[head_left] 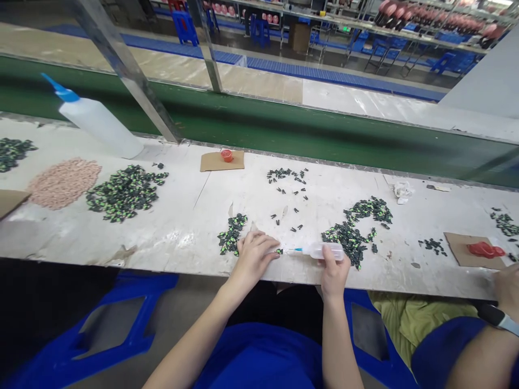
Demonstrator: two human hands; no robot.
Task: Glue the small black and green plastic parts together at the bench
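Note:
My right hand (335,270) is wrapped round a small translucent squeeze bottle (324,250), tilted nearly flat with its thin needle tip pointing left. Just left of that tip, my left hand (256,251) pinches a small black-and-green part (279,251) at the table surface. A pile of similar black-and-green parts (232,233) lies against my left fingers. Another, larger pile (349,237) spreads beside and behind the bottle. Small dark pieces (284,174) are scattered on the table beyond my hands.
A large white bottle with a blue nozzle (103,127) stands back left, near a pink heap of pieces (65,182) and a dark-green pile (124,193). Cardboard (211,162) holds a red cup (226,155). At right, a co-worker's hand (507,289) is near red material (484,249).

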